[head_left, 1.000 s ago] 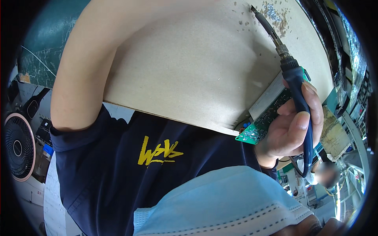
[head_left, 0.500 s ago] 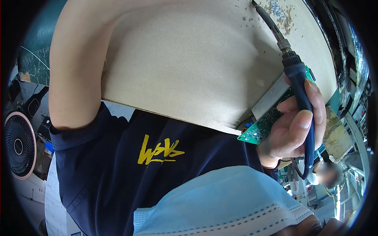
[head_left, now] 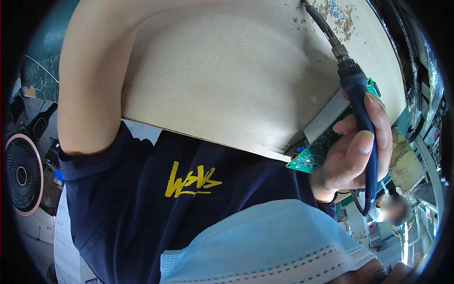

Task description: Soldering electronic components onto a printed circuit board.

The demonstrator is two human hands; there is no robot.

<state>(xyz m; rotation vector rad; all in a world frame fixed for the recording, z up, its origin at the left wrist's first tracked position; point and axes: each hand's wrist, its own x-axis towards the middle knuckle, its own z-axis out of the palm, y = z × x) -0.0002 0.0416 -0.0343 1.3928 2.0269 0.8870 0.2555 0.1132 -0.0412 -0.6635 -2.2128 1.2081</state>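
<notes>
My right hand (head_left: 354, 154) is closed round the dark blue handle of a soldering iron (head_left: 355, 92). The iron points up toward the far edge of the view, its tip close to the top rim. Under and beside that hand sits a green circuit board (head_left: 307, 160), solder joints facing up, with a grey metal strip (head_left: 326, 113) along its side. The hand covers part of the board. My left arm (head_left: 92, 90) reaches up over the left of the work surface; its hand lies beyond the top edge, out of sight.
A tan work board (head_left: 213, 80) spans the middle, with burn spots and silvery solder crumbs (head_left: 336, 10) at its far right. Plastic-wrapped items (head_left: 431, 71) line the right rim. At left stands a round fan (head_left: 22, 175). Another person (head_left: 396, 209) is in the right background.
The soldering iron's tip has shifted very slightly left against the burn spots. My right hand keeps its grip, and the circuit board looks almost unmoved.
</notes>
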